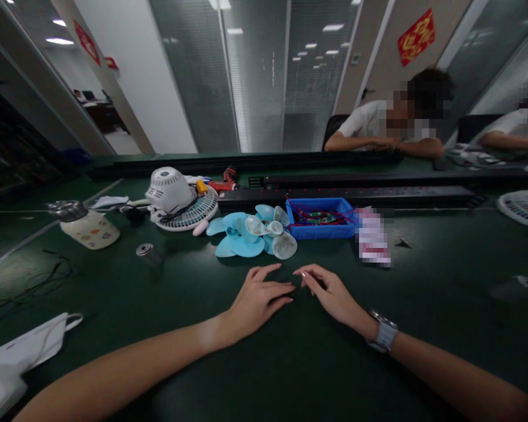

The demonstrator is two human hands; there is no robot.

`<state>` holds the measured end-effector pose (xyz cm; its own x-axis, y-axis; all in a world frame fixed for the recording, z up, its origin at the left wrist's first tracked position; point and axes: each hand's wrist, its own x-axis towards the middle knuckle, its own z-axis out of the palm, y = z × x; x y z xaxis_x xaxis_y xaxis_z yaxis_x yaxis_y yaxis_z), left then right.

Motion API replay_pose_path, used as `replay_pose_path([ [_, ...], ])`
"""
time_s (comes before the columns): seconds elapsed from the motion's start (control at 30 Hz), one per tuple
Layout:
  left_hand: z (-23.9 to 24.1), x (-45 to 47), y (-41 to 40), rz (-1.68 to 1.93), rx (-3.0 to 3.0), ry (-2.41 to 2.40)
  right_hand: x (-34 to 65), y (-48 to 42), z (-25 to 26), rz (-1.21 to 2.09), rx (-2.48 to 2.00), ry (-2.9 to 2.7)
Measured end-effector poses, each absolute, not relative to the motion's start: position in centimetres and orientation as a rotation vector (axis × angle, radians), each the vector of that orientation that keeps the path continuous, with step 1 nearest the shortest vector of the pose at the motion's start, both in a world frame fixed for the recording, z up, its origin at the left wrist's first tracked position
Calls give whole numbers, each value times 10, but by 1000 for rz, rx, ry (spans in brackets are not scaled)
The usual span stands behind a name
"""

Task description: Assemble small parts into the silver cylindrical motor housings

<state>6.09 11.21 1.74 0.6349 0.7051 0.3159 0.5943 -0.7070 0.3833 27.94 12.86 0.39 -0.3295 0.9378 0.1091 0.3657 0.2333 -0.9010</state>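
My left hand (260, 298) rests at the middle of the dark green table (264, 375), its fingers apart and holding nothing. Facing it from the right, my right hand (330, 293) has bent, slightly spread fingers with nothing visible in them; a watch (383, 331) is on that wrist. A small gap separates the two hands. Just beyond them lie light blue fan blades (242, 237) and clear fan blades (284, 243), overlapping. Behind my right hand stands a blue bin (323, 231) with red and green wires (321, 217) inside.
At the left are a fan housing (169, 187) on a grille (193, 214), a cream bottle (90, 228), a metal cylinder (149, 254) and dark cables (30, 287). A red power drill (226, 180) lies behind. Black rails (356, 196) cross the far side, where two people sit.
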Motion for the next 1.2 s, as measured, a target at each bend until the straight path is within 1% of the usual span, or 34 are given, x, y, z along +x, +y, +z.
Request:
replay_pose_path([
  [0.17, 13, 62, 116, 683, 2626, 1004, 279, 130, 4, 1078, -1201, -1817],
  [0.27, 23, 36, 116, 757, 2620, 1134, 280, 129, 5, 1121, -1238, -1809],
  [0.3, 28, 20, 117, 808, 2600, 1252, 280, 129, 5, 1136, -1251, -1807],
  [0.37, 40, -21, 117, 949, 2483, 1649, 281, 129, 6, 1157, -1266, -1803],
  [0.43, 51, -67, 117, 1136, 2276, 2056, 280, 129, 5, 1160, -1271, -1797],
  [0.5, 59, -107, 117, 1259, 2069, 2362, 279, 130, 5, 1153, -1270, -1790],
  [0.57, 60, -134, 117, 1252, 1869, 2585, 279, 130, 4, 1146, -1273, -1784],
  [0.63, 57, -148, 119, 1160, 1701, 2707, 279, 130, 3, 1144, -1273, -1780],
  [0.73, 50, -154, 122, 1058, 1581, 2740, 279, 130, 2, 1140, -1280, -1779],
  [0.83, 49, -154, 125, 1055, 1542, 2737, 279, 130, 2, 1141, -1283, -1783],
  [1.2, 59, -161, 126, 891, 1604, 2711, 279, 129, 5, 1161, -1262, -1778],
])
